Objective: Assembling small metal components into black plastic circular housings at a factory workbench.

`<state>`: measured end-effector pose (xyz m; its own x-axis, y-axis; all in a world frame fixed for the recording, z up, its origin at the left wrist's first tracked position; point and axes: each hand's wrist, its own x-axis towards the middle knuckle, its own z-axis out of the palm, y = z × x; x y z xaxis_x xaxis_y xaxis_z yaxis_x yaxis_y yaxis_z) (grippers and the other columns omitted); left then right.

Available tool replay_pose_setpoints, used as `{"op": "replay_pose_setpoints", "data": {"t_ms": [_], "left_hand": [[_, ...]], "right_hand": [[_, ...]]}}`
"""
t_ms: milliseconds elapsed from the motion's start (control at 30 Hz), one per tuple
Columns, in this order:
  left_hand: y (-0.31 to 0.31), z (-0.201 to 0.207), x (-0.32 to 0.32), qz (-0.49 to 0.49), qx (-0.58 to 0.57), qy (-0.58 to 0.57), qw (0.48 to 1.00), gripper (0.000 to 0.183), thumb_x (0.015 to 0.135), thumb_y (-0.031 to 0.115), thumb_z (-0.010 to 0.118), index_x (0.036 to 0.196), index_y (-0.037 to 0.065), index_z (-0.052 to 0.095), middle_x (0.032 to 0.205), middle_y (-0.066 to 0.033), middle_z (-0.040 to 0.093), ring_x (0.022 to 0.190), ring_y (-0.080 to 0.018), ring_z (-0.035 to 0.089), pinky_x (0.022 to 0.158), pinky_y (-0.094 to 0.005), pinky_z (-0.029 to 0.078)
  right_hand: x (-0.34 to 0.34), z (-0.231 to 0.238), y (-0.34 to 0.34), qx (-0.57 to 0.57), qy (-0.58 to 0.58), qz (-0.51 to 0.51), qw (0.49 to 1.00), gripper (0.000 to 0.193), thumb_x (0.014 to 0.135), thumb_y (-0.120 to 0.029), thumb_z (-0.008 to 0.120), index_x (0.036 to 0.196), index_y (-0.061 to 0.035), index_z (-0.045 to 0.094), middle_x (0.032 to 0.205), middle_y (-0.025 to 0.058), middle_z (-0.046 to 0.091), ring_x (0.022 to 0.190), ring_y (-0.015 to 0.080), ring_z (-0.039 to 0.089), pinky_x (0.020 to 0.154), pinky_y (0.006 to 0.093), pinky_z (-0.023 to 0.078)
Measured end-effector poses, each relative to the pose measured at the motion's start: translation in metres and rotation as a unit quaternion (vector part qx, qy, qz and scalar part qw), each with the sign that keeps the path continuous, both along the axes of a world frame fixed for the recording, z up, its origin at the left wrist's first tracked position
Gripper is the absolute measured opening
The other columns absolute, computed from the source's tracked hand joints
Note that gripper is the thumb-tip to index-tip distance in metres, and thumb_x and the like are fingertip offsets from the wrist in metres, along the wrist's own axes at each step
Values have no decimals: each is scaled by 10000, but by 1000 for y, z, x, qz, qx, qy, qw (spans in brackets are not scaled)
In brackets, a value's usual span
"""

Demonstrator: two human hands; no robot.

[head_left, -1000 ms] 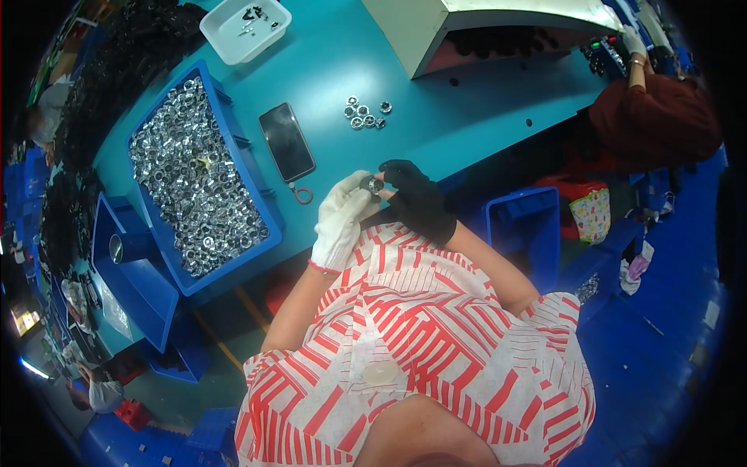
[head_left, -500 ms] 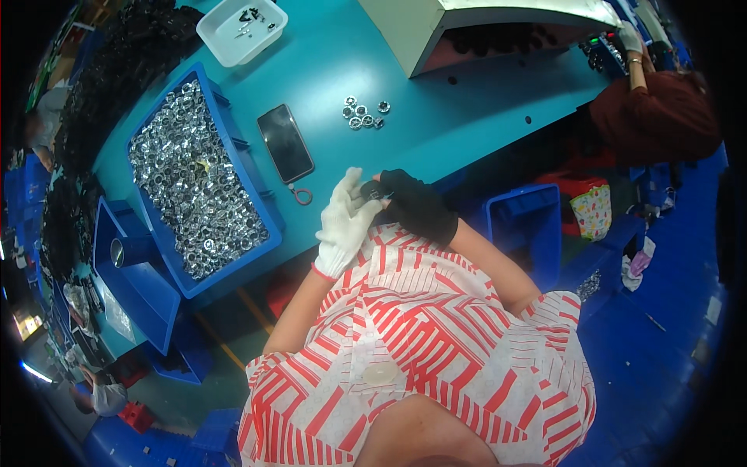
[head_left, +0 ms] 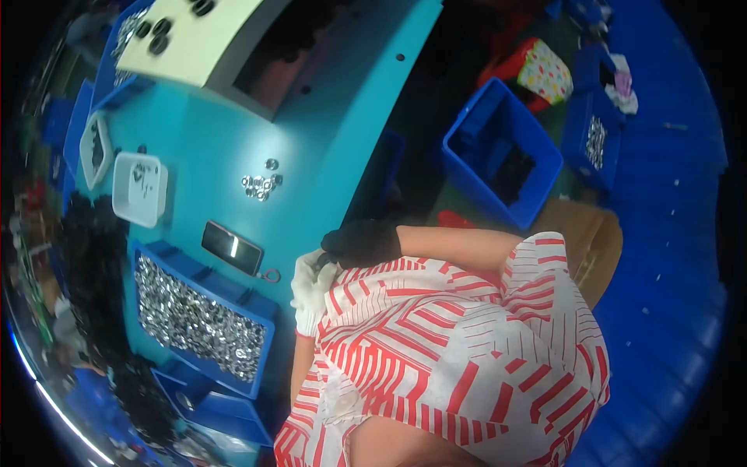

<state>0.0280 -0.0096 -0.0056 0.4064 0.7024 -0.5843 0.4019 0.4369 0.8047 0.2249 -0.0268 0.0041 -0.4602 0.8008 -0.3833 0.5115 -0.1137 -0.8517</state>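
In a white glove, my left hand (head_left: 311,289) is bent at the table's near edge, fingers closed together against my right hand. My right hand (head_left: 362,242) wears a black glove and curls in from the right. Where the fingertips meet there is something small and dark that I cannot make out. Nearest to them on the table are a phone (head_left: 232,248) and its red ring strap (head_left: 271,275). Farther off sits a cluster of shiny silver rings (head_left: 261,185). A blue bin (head_left: 269,317) full of such rings stands left of my hands.
A white tray (head_left: 124,199) with small dark pieces and a second white container (head_left: 95,148) stand at the left. Beyond the rings is a cream box (head_left: 204,39). A deep blue bin (head_left: 461,140) stands off the table's right side. Black parts (head_left: 89,296) are heaped at far left.
My view has swung to the right, so table and bins appear turned and shifted left. The deep blue bin shows more fully. My hands stay together.
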Motion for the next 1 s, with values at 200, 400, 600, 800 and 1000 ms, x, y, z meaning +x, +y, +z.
{"op": "replay_pose_setpoints", "data": {"t_ms": [200, 400, 600, 800, 1000], "left_hand": [[10, 13, 30, -71, 16, 43, 996, 334, 812, 49, 585, 1123, -53, 520, 958, -104, 616, 836, -143, 584, 773, -264, 477], [9, 16, 49, -123, 58, 144, 980, 334, 810, 142, 618, 1077, -50, 557, 914, -139, 649, 782, -165, 609, 749, -273, 488], [-3, 11, 68, -62, 164, 124, 977, 219, 801, 95, 623, 969, -35, 572, 776, -99, 627, 627, -115, 565, 583, -254, 478], [8, -4, 62, -159, 21, 143, 977, 344, 813, 165, 600, 1083, -45, 563, 960, -173, 641, 854, -184, 596, 819, -300, 461], [1, 2, 89, -245, 166, 193, 935, 352, 817, 196, 597, 1081, -34, 567, 937, -190, 654, 825, -205, 626, 779, -309, 487]], "right_hand": [[17, 4, -18, -17, 17, -96, 995, 263, 847, -222, 529, 1033, -37, 544, 982, 167, 618, 891, 329, 604, 795, 408, 462], [8, -26, -35, 96, 23, -192, 976, 190, 800, -205, 590, 916, -55, 584, 853, 137, 639, 764, 311, 633, 646, 384, 498], [-3, -46, -46, 113, 57, -307, 943, 174, 804, -208, 596, 887, -55, 597, 859, 143, 645, 753, 302, 642, 632, 379, 509], [-4, -53, -58, 1, 135, -378, 916, 171, 837, -177, 566, 904, -24, 602, 851, 153, 645, 756, 290, 642, 653, 354, 510], [4, -55, -71, 65, 219, -420, 878, 154, 862, -136, 529, 867, -9, 616, 818, 159, 641, 770, 264, 641, 665, 328, 508]]}}
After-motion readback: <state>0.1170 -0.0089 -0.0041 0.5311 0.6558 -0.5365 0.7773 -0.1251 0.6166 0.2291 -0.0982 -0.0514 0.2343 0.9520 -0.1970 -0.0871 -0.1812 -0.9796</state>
